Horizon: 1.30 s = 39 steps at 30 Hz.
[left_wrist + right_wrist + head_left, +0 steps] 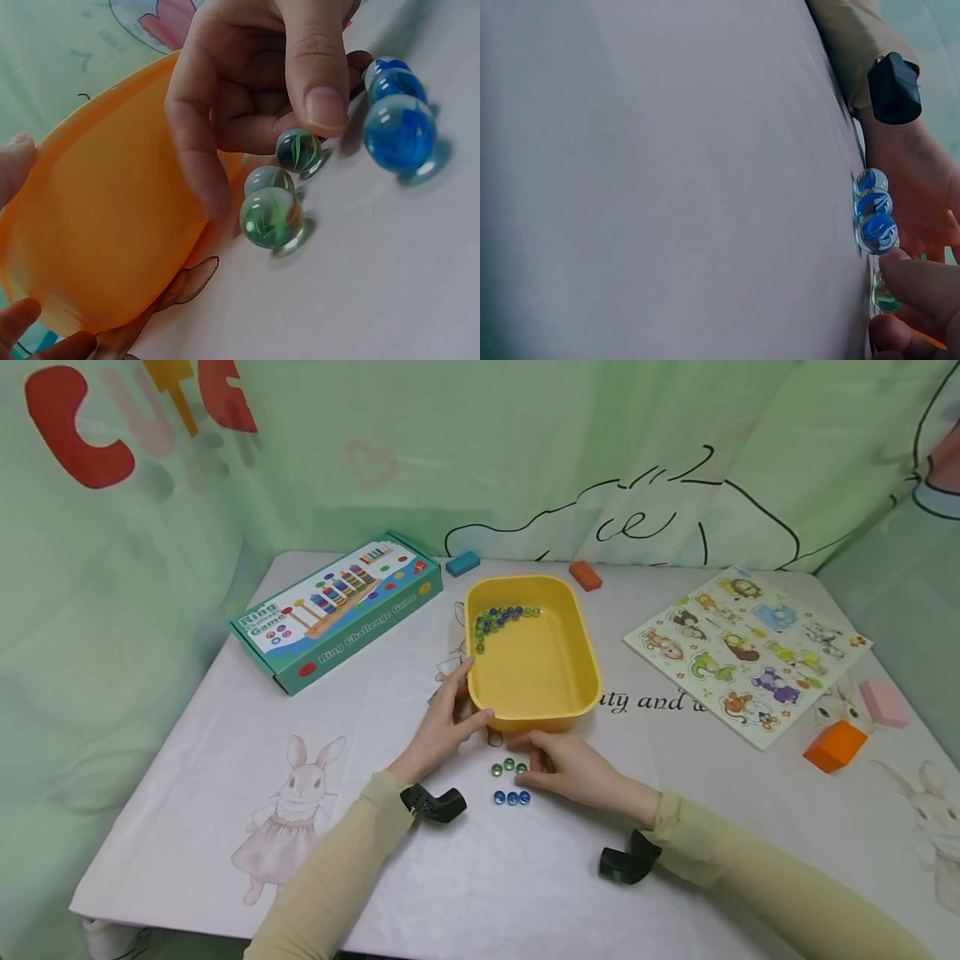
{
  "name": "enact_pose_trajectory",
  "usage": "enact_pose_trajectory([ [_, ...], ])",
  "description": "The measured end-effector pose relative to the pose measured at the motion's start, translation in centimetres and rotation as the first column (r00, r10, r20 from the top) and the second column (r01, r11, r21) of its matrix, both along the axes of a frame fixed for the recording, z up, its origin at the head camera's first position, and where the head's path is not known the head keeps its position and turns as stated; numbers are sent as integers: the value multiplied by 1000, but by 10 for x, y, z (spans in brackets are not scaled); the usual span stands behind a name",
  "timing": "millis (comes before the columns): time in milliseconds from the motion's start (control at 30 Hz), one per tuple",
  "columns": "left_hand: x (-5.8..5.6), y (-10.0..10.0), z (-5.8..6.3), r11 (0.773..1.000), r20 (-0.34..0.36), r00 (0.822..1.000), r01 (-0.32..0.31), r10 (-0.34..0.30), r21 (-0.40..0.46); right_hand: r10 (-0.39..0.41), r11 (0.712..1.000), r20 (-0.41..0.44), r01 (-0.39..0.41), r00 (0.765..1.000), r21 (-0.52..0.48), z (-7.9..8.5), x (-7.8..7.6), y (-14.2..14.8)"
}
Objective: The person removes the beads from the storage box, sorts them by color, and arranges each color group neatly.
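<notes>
My left hand [442, 718] holds the near left corner of a yellow plastic tub [588, 668], thumb at its near rim and fingers along its left side. Inside the tub, green and blue marbles [491, 622] cluster toward the far left. Before the tub, three green marbles [271, 217] and three blue marbles [400, 133] lie on the cloth in two short rows. My right hand [573, 768] is bent over the right end of the green row. Its thumb [326, 109] is at the nearest green marble, while the index finger [202, 157] stands apart from it.
A green Ring Challenge Game box [360, 610] lies at the back left. Blue [462, 563] and red-orange [585, 576] blocks sit behind the tub. On the right are an animal picture board [712, 627], an orange block [835, 747] and a pink block [885, 703].
</notes>
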<state>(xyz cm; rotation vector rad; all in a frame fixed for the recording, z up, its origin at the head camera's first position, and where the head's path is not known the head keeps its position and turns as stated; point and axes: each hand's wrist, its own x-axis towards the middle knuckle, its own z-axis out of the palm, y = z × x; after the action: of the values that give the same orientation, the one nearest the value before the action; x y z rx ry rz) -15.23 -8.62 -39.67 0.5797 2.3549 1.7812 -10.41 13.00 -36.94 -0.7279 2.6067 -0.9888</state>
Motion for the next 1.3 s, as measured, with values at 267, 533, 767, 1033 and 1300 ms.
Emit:
enact_pose_trajectory([
  [267,-1,1,-2,1000,-6,1000,-2,2,-2,38,998,-54,-35,998,56,1,-1,-2],
  [533,0,2,-3,1000,-13,1000,2,-1,8,63,997,-60,-60,996,46,-1,-1,-2],
  [767,1,2,-3,1000,-13,1000,10,-9,13,118,989,-18,-115,993,95,15,-3,1],
  [1033,0,1,-4,1000,-17,1000,6,-6,-3,362,902,103,-376,927,214,68,-16,-5],
  [1300,0,0,0,1000,-21,1000,-3,3,3,414,843,305,-487,858,227,112,-65,-4],
])
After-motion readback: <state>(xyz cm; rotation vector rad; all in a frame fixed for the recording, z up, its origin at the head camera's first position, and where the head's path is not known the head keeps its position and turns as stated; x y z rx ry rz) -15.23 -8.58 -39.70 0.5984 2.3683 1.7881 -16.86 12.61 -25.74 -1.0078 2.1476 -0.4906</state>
